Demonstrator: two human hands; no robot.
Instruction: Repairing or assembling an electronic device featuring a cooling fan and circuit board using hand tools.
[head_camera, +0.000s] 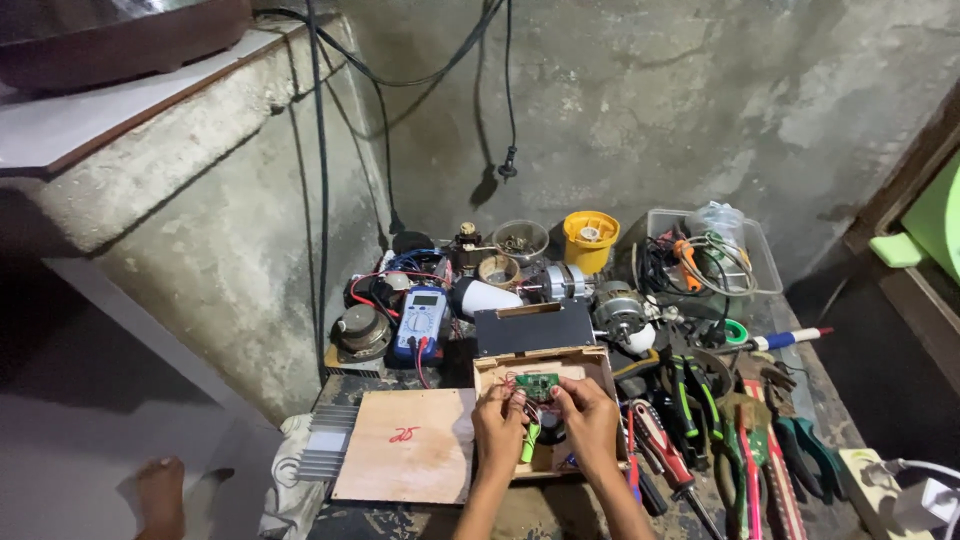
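Observation:
A small green circuit board (537, 384) with thin red wires lies in an open wooden box (592, 360) low in the middle of the view. My left hand (499, 420) pinches at the board's left edge. My right hand (588, 418) holds its right edge. Between my hands, a light green cylindrical part (528, 442) sticks up from the box. The box's dark lid (532, 327) stands open behind it.
A plywood sheet (408, 446) and a finned metal heat sink (327, 455) lie to the left. A blue multimeter (420, 322), a speaker (361, 332), a yellow cup (590, 239) and motors sit behind. Screwdrivers and pliers (690, 440) crowd the right. Cables hang on the concrete wall.

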